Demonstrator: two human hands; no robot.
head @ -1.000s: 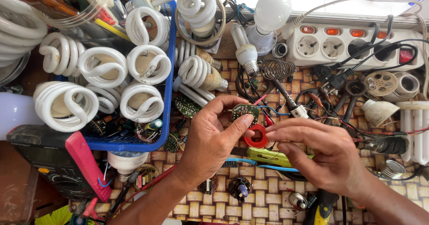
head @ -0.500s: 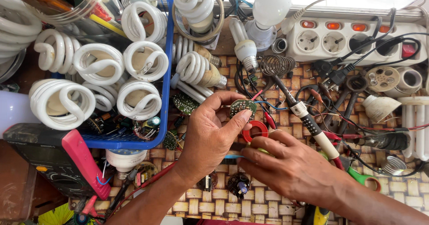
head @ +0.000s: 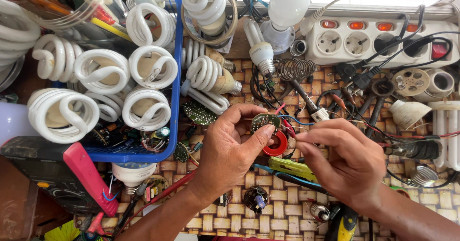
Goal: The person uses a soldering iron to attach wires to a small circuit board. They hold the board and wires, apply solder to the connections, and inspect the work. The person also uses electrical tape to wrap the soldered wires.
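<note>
Both hands meet: left hand [head: 230, 150] pinches a small circuit board [head: 265, 121]; right hand [head: 347, 162], back from the surface, now grips its wires [head: 293, 126].

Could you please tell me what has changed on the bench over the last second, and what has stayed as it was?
The right hand lifted off the woven mat and came up beside the small round circuit board, fingertips now pinching at the thin wires by its edge. The left hand kept the board pinched throughout. The red ring, blue basket of spiral lamps and power strip did not move.
</note>
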